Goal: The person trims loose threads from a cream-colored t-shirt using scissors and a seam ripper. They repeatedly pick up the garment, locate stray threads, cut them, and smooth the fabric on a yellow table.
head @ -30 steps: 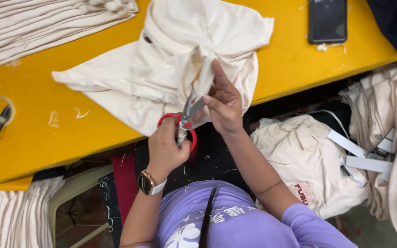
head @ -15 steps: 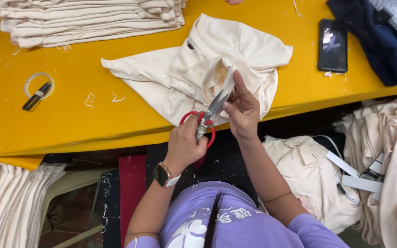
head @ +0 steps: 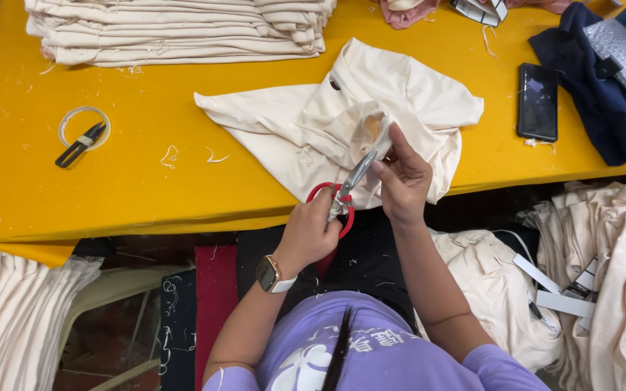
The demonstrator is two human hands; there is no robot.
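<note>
A cream garment (head: 313,123) lies crumpled on the yellow table (head: 146,195), one fold lifted toward me. My left hand (head: 311,230), with a watch on its wrist, grips red-handled scissors (head: 342,192) whose blades point up into that fold. My right hand (head: 402,177) pinches the raised fold of the cream garment next to the blade tips, fingers closed on the cloth. Both hands hover at the table's near edge.
A tall stack of folded cream garments (head: 182,29) sits at the back. Small black thread snips (head: 80,143) lie inside a clear ring at left. A black phone (head: 537,101) and dark blue cloth (head: 595,94) lie at right. Cream garment heaps (head: 603,268) sit below the table.
The view has shifted so that more of the table's far side shows. Both hands stay on the scissors and the fold, which the right hand has lifted slightly against the blades.
</note>
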